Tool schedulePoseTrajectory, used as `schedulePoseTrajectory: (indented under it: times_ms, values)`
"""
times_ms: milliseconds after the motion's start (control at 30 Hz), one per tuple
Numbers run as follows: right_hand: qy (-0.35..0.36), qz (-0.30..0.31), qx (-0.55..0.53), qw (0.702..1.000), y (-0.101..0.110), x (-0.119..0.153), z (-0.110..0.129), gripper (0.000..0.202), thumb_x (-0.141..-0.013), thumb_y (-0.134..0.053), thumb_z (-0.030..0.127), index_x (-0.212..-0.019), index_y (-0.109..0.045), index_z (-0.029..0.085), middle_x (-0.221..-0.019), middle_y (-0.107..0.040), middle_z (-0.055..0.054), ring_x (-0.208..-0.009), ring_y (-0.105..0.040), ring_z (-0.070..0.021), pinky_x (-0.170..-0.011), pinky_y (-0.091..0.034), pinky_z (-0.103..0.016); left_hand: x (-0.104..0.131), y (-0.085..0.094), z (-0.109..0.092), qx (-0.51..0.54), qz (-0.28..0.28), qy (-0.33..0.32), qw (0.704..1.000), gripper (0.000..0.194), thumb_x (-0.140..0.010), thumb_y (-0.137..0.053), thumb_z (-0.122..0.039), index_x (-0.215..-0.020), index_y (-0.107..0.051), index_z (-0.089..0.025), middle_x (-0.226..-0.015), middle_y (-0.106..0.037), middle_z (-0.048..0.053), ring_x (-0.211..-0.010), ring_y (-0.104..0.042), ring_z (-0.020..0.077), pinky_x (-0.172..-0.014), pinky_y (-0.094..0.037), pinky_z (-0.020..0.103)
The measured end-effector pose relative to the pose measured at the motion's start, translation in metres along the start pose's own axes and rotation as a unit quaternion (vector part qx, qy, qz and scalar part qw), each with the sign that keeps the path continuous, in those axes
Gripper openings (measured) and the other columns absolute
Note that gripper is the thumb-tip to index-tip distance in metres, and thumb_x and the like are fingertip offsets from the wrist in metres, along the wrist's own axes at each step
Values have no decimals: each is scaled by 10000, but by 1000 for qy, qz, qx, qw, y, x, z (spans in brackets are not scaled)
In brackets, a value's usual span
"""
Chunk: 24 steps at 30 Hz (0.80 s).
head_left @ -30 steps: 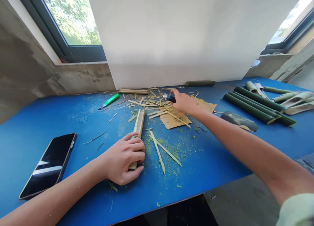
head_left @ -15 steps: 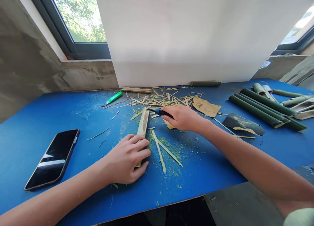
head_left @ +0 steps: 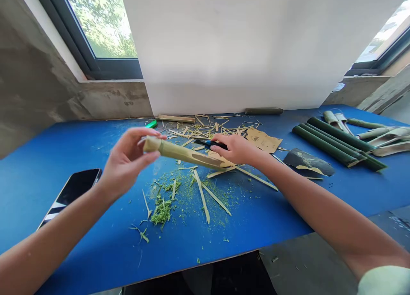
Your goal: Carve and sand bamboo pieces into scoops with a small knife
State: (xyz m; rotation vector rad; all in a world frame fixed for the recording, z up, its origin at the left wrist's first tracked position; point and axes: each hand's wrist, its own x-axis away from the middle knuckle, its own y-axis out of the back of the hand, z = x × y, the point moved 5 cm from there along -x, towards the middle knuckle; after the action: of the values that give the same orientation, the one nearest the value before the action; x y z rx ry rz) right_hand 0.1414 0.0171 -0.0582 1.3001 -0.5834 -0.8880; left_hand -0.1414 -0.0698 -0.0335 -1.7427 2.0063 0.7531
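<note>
My left hand [head_left: 130, 158] grips one end of a pale, scraped bamboo piece [head_left: 179, 153], lifted off the blue table. The piece slants down to the right, and a long slot shows along its side. Its far end lies close to my right hand [head_left: 231, 149]. That hand is closed round the dark handle of a utility knife [head_left: 209, 144], its blade pointing left behind the bamboo. Below the bamboo lie green shavings [head_left: 162, 211] and thin bamboo slivers [head_left: 202, 197].
A phone [head_left: 75, 188] lies at the left. Behind my left hand shows a green-handled cutter [head_left: 151, 124]. Many strips, a torn brown sandpaper sheet [head_left: 264, 140] and a dark curled sheet [head_left: 307, 162] are further back. Green bamboo tubes [head_left: 326, 145] rest at the right; a white board [head_left: 224, 51] stands behind.
My left hand has raised the bamboo piece from the table and swung it from lengthwise to crosswise. The shavings beneath are now uncovered. My right hand still holds the knife in nearly the same place.
</note>
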Motion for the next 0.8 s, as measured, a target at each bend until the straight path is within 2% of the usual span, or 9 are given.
schedulePoseTrajectory:
  times_ms: [100,167,233,300,367,467,567,667,800]
  values:
    - [31,20,-7,999,-8,-1,8,492,-1061,-427,530,-1348,-674,217,-978,-793,-100,-730,-614,-213,-631,-313,-309,-32,14,20,123,-99,84,984,299,-864,-781,-153,-1112,-698,-297,-1110,-737,11,-1141,-693,223,-975,-596,374]
    - [52,18,-5,998,-10,-1,13,478,-1072,-413,521,-1326,-682,218,-997,-793,-104,-734,-612,-211,-622,-297,-309,-59,15,28,173,-137,96,971,373,-796,-788,-117,-1105,-696,-304,-1019,-735,-7,-1023,-701,201,-898,-598,353]
    - [67,5,4,998,-6,1,18,466,-1086,-396,510,-1315,-678,218,-970,-792,-95,-717,-606,-203,-619,-282,-306,-88,9,27,169,-132,70,974,318,-833,-774,-187,-1116,-706,-316,-983,-718,-14,-882,-677,177,-785,-580,340]
    - [90,-15,18,996,3,6,23,447,-1100,-386,496,-1314,-669,224,-970,-797,-82,-705,-606,-192,-620,-271,-304,-113,-3,19,130,-106,18,986,181,-856,-778,-266,-1029,-729,-290,-901,-674,-14,-762,-624,150,-674,-525,317]
    - [119,-45,33,991,15,12,30,425,-1112,-385,480,-1324,-660,235,-1052,-806,-77,-734,-627,-186,-624,-266,-303,-129,-21,10,86,-66,-37,993,205,-832,-813,-315,-1020,-731,-300,-826,-651,-27,-703,-587,142,-645,-483,316]
    - [145,-90,67,983,30,22,45,412,-1126,-382,477,-1346,-654,258,-1184,-799,-66,-792,-658,-183,-619,-257,-303,-134,-47,2,23,-36,-104,994,183,-854,-802,-385,-1007,-729,-316,-815,-662,-33,-686,-573,151,-687,-479,347]
    - [146,-109,137,974,34,27,61,447,-1139,-332,494,-1320,-673,268,-1102,-797,-56,-767,-649,-175,-600,-226,-310,-130,-61,1,0,-45,-135,990,132,-890,-764,-397,-1000,-715,-341,-839,-663,-33,-681,-576,159,-688,-468,363]
    - [150,-120,204,960,31,27,73,487,-1153,-265,465,-1305,-687,274,-970,-770,-58,-741,-618,-165,-594,-206,-323,-126,-66,3,-22,-48,-119,991,176,-914,-748,-458,-1014,-679,-331,-874,-673,-27,-731,-607,163,-660,-447,339]
    - [148,-146,241,948,30,31,76,419,-1146,-304,324,-1321,-684,300,-932,-747,-53,-747,-581,-162,-612,-221,-339,-124,-66,4,-48,-62,-63,995,232,-938,-712,-495,-1014,-643,-287,-895,-662,-13,-693,-602,139,-613,-424,299]
